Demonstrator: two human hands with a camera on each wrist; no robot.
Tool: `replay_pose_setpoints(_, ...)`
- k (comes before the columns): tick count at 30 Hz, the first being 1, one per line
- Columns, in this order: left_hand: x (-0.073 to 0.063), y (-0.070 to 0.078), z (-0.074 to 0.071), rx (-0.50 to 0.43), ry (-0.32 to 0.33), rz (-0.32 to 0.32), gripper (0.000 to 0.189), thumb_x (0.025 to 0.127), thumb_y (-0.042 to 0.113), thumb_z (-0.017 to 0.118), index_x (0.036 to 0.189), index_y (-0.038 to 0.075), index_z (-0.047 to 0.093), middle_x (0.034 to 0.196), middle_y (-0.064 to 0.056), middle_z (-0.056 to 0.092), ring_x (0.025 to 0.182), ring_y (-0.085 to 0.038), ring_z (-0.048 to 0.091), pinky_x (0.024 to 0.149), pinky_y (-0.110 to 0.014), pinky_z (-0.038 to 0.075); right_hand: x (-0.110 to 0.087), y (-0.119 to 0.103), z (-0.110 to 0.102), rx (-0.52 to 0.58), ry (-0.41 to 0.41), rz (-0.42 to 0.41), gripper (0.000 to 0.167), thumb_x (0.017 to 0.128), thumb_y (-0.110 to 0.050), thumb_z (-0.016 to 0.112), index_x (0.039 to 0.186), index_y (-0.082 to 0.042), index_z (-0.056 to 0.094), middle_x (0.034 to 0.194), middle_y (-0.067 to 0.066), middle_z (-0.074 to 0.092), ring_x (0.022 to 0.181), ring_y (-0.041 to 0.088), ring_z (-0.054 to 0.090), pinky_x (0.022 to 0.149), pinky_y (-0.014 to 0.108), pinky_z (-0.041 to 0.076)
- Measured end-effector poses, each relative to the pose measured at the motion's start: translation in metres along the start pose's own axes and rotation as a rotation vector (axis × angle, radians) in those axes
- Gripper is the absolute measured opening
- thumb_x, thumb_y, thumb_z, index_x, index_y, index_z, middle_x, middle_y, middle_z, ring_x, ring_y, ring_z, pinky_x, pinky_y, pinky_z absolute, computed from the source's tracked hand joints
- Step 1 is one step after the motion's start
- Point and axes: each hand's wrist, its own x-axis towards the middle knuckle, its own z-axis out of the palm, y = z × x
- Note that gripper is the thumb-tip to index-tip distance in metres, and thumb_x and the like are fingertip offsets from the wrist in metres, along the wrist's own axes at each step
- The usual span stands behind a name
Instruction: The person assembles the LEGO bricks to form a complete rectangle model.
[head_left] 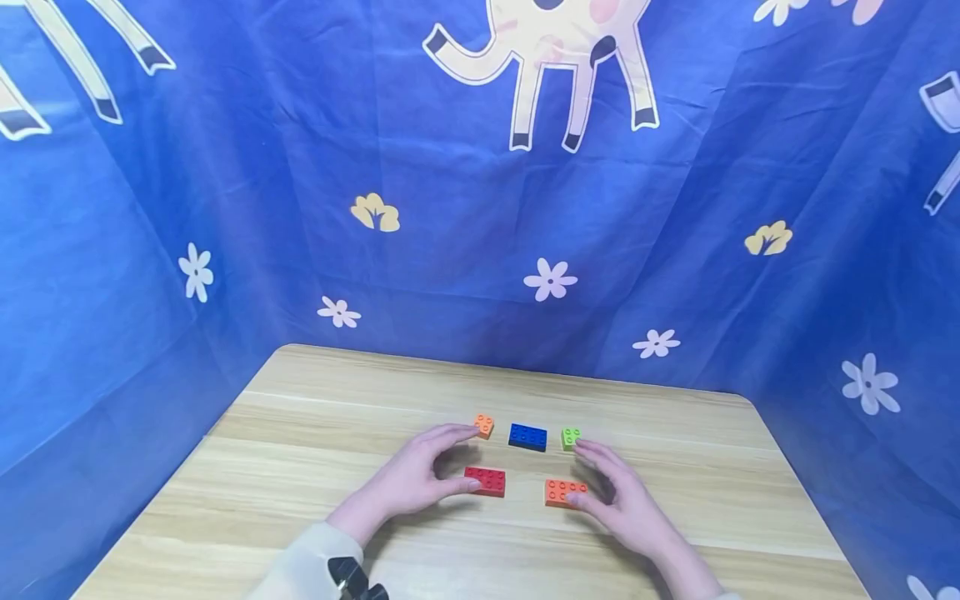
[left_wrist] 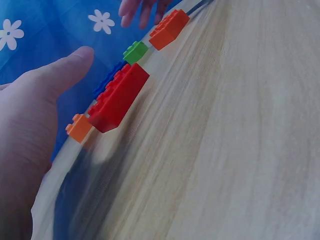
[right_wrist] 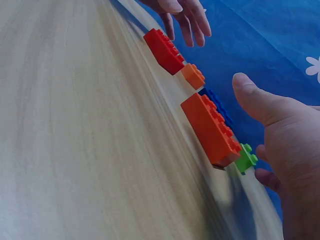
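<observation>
Five toy building bricks, in sum several, lie studs up on the wooden table. My left hand [head_left: 412,477] hovers at the left, fingers spread from the thumb. Its thumb overlaps the red brick [head_left: 491,479] in the head view, and its fingertips come up beside the small orange brick [head_left: 485,423]. Mirroring it, my right hand [head_left: 626,507] has its thumb over the long orange brick [head_left: 557,490] and fingertips by the small green brick [head_left: 569,437]. Both wrist views show the thumbs raised above the bricks. Between the hands sits the blue brick [head_left: 528,437].
The pale wooden table [head_left: 360,392] has rounded far corners. Blue cloth [head_left: 465,275] printed with flowers and animals hangs behind it and along both sides. A black strap [head_left: 352,575] is on the left sleeve [head_left: 311,562].
</observation>
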Motion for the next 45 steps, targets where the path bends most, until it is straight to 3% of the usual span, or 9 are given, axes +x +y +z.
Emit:
replay_pose_setpoints(5, 0.002, -0.003, 0.006, -0.054, 0.000, 0.013, 0.079, 0.085, 0.061, 0.083, 0.148, 0.017, 0.063, 0.148, 0.003, 0.062, 0.138, -0.020, 0.055, 0.117, -0.048, 0.042, 0.000, 0.004, 0.005, 0.076, -0.002, -0.035, 0.067, 0.092, -0.028, 0.085, 0.146, 0.002, 0.059, 0.151, 0.021, 0.054, 0.135, 0.034, 0.057, 0.113, 0.029, 0.042)
replay_pose_setpoints(10, 0.004, -0.005, 0.011, -0.074, -0.002, 0.054, 0.074, 0.087, 0.056, 0.083, 0.143, 0.011, 0.067, 0.144, -0.002, 0.065, 0.135, -0.023, 0.058, 0.115, -0.051, 0.043, 0.000, 0.007, 0.010, 0.079, 0.009, -0.039, 0.060, 0.091, -0.027, 0.085, 0.140, 0.001, 0.064, 0.144, 0.016, 0.063, 0.129, 0.032, 0.062, 0.111, 0.030, 0.046)
replay_pose_setpoints(15, 0.004, -0.006, 0.014, -0.100, -0.024, 0.017, 0.073, 0.086, 0.055, 0.085, 0.142, 0.011, 0.068, 0.143, 0.002, 0.065, 0.135, -0.022, 0.058, 0.117, -0.051, 0.041, -0.001, 0.011, 0.013, 0.079, 0.016, -0.039, 0.055, 0.091, -0.025, 0.086, 0.135, 0.000, 0.068, 0.137, 0.013, 0.068, 0.124, 0.029, 0.065, 0.110, 0.032, 0.048)
replay_pose_setpoints(23, 0.006, -0.007, 0.020, -0.144, -0.042, -0.024, 0.063, 0.086, 0.049, 0.087, 0.135, 0.011, 0.073, 0.135, 0.003, 0.070, 0.131, -0.022, 0.061, 0.115, -0.047, 0.045, -0.002, 0.015, 0.016, 0.103, 0.017, 0.009, 0.046, 0.088, -0.025, 0.089, 0.126, -0.002, 0.075, 0.125, 0.008, 0.074, 0.119, 0.023, 0.067, 0.106, 0.023, 0.048)
replay_pose_setpoints(33, 0.007, -0.008, 0.023, -0.142, -0.077, 0.000, 0.040, 0.090, 0.035, 0.087, 0.121, 0.011, 0.080, 0.119, 0.010, 0.074, 0.115, -0.013, 0.067, 0.106, -0.044, 0.052, 0.000, 0.016, 0.020, 0.084, 0.006, 0.025, 0.029, 0.086, -0.023, 0.090, 0.113, -0.013, 0.082, 0.112, -0.011, 0.074, 0.106, 0.015, 0.070, 0.098, 0.032, 0.056)
replay_pose_setpoints(39, 0.008, -0.009, 0.024, -0.137, -0.081, 0.021, 0.037, 0.091, 0.036, 0.085, 0.119, 0.012, 0.081, 0.117, 0.009, 0.075, 0.112, -0.014, 0.068, 0.103, -0.043, 0.054, 0.005, 0.015, 0.023, 0.080, -0.011, 0.078, 0.028, 0.086, -0.027, 0.090, 0.112, -0.017, 0.083, 0.111, -0.015, 0.073, 0.107, 0.013, 0.069, 0.100, 0.034, 0.054)
replay_pose_setpoints(45, 0.012, -0.006, 0.028, -0.126, -0.082, 0.023, 0.036, 0.092, 0.037, 0.084, 0.119, 0.013, 0.081, 0.115, 0.006, 0.076, 0.111, -0.015, 0.069, 0.101, -0.041, 0.055, 0.012, 0.014, 0.027, 0.078, -0.026, 0.066, 0.027, 0.087, -0.029, 0.089, 0.112, -0.019, 0.083, 0.111, -0.016, 0.074, 0.108, 0.014, 0.068, 0.102, 0.036, 0.053)
